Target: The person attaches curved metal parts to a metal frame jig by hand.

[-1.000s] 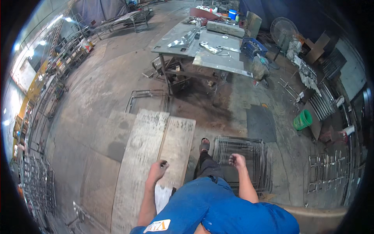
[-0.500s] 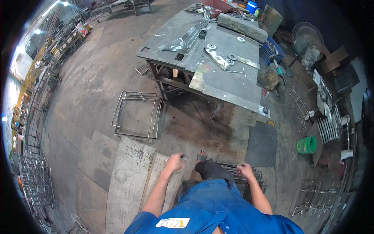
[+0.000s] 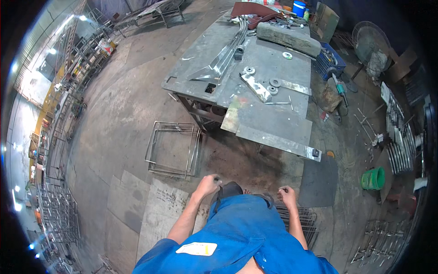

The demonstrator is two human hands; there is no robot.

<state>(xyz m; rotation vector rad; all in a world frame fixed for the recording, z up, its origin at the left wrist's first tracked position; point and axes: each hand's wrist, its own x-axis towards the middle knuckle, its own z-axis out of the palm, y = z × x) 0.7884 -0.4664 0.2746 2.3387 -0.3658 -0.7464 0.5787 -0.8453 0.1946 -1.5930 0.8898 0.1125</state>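
My left hand (image 3: 209,185) hovers above my left thigh, its fingers curled in and dark at the tips. On the other side of my body, my right hand (image 3: 287,196) is loosely closed too, with dark fingertips. Nothing sticks out of either hand, and neither touches anything. Below my right hand lies a stack of thin metal frames (image 3: 303,223) on the floor. Ahead of my left hand, several rectangular wire frames (image 3: 195,150) lie stacked on the floor.
A steel worktable (image 3: 200,59) stands ahead, bearing metal strips (image 3: 223,55), grinding discs (image 3: 275,82) and a long block (image 3: 287,39). To its right are an angle grinder (image 3: 339,86), a blue crate (image 3: 329,61) and a fan (image 3: 370,41). A green bucket (image 3: 373,178) stands at right.
I have moved forward, so the table and wire frames have shifted in view. My leading foot is now mostly hidden. Both hands stay curled in front of me.
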